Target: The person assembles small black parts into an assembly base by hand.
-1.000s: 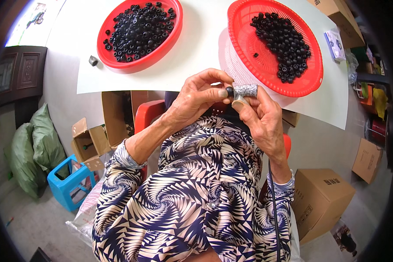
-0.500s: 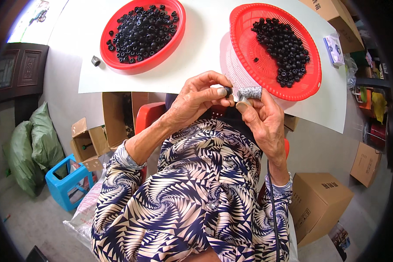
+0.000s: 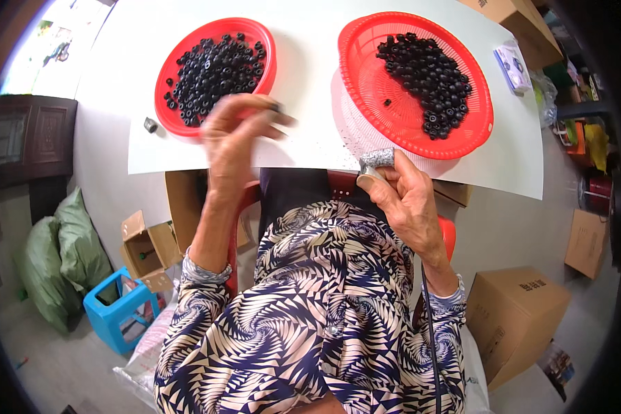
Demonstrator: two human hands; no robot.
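My left hand [image 3: 229,141], smeared by motion, is over the near right edge of a round red tray [image 3: 188,41]. Pinched at its fingertips is a small black ring-shaped piece [image 3: 277,107], itself blurred. The tray carries a heap of small black rings [image 3: 217,72]. Just off the table's near edge, my right hand [image 3: 414,203] is closed, its thumb pressed to a short silver speckled piece [image 3: 379,159]. Whether that silver is a wrap on the finger or a separate tool, I cannot tell. Beyond it, a red perforated basket [image 3: 366,76] contains more black pieces [image 3: 431,83].
Dark crumbs dot the white table [image 3: 310,69] near the basket. A small grey lump [image 3: 150,125] lies left of the tray, and a tissue pack [image 3: 512,69] at the right. Around me stand a blue stool [image 3: 121,314], green sacks [image 3: 76,241] and a cardboard box [image 3: 517,317].
My left hand has parted from the right and swung left and up to the tray, the black piece at its fingertips. My right hand keeps its grip, slightly lower. The view has shifted a little.
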